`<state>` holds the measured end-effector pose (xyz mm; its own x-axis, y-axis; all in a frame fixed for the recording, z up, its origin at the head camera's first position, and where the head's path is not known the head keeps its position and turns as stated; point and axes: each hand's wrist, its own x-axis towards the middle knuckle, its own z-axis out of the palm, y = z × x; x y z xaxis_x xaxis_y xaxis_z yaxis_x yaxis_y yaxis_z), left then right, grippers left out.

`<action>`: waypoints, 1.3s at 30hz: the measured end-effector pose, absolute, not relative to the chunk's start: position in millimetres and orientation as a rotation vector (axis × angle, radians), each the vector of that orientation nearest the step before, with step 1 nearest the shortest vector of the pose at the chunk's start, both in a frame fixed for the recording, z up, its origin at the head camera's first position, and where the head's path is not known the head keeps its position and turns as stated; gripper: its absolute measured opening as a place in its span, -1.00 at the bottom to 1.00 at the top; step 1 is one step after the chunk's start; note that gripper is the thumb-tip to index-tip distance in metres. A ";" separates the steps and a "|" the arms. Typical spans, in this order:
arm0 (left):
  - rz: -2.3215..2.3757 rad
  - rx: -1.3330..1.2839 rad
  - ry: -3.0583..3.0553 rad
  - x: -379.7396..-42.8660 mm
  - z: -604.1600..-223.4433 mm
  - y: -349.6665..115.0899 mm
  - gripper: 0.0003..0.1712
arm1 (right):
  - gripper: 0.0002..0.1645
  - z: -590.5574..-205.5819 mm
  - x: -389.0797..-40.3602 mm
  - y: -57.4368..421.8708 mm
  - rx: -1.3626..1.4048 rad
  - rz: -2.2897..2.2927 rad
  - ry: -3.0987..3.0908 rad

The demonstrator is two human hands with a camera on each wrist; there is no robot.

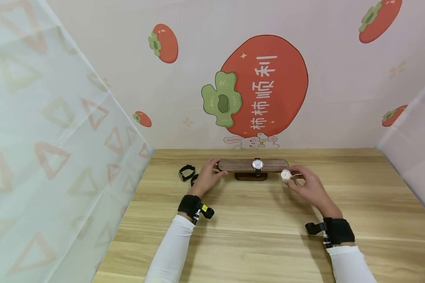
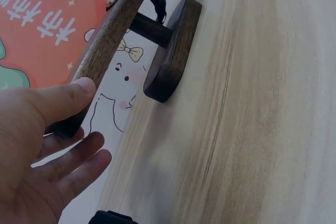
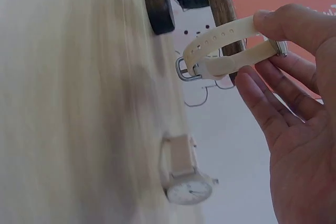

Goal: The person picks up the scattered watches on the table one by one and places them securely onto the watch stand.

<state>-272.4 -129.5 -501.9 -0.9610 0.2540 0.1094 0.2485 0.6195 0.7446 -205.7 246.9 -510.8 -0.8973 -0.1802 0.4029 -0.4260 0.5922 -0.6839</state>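
Observation:
A dark wooden watch stand (image 1: 230,165) has a long bar on a short post and foot. A watch with a black strap and rose-gold case (image 1: 257,164) hangs round the middle of its bar. My left hand (image 1: 207,177) grips the bar's left end, its thumb (image 2: 84,88) on the near face and fingers behind. At the bar's right end my right hand (image 1: 309,186) pinches a cream-strapped watch (image 3: 223,53) between thumb and fingers. Its strap is buckled into a loop, which overlaps the bar's end in the right wrist view.
Another watch (image 3: 189,188), with a pale pink strap, lies on the table (image 1: 248,236) by the right hand. Two black-strapped watches sit left of the stand, one (image 1: 187,173) plain to see, the other partly behind the left hand. A printed backdrop (image 1: 184,90) closes off the far side.

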 end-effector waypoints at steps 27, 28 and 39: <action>1.354 0.451 2.771 -273.0 -504.0 -131.4 -0.23 | -0.46 -502.0 -226.2 265.0 0.423 1.319 -2.504; 1.351 0.454 2.775 -272.9 -504.1 -131.6 -0.24 | -0.46 -502.0 -227.0 264.4 0.428 1.334 -2.498; 1.353 0.470 2.786 -271.0 -506.6 -132.8 -0.24 | -0.46 -509.8 -235.7 262.5 0.436 1.310 -2.536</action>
<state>-271.0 -132.8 -506.6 -0.9549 0.2707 0.1216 0.2630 0.5820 0.7695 -235.7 262.5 -509.8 -0.9230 -0.1468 0.3557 -0.3750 0.5499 -0.7463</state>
